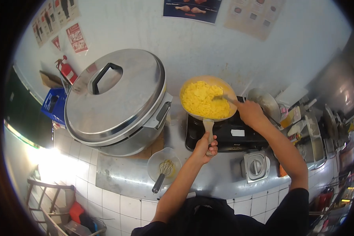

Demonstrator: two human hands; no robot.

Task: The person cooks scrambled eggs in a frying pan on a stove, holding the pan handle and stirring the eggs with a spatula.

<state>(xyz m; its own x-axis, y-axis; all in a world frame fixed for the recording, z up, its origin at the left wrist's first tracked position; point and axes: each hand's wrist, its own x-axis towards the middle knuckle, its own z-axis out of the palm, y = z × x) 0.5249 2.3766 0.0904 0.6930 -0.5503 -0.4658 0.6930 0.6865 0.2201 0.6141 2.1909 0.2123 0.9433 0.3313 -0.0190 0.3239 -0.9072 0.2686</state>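
My left hand (206, 148) is wrapped round the handle of a frying pan (226, 87), which is held over the left part of a black gas stove (212, 135). Yellow scrambled eggs (198, 98) fill much of the pan. In my right hand (251, 114) is a spatula (224, 97), its dark blade touching the eggs on their right side. The spatula's handle is mostly covered by my fingers. Left of my left forearm, a whisk (166, 169) leans in a translucent bowl (152, 160) with a little yellow liquid.
A very large lidded pot (126, 98) takes up the counter's left side. Right of the stove stand a wok (263, 98) and several containers. A small lidded steel container (256, 167) sits in front of the stove. The steel counter's front edge (126, 192) runs close to my body.
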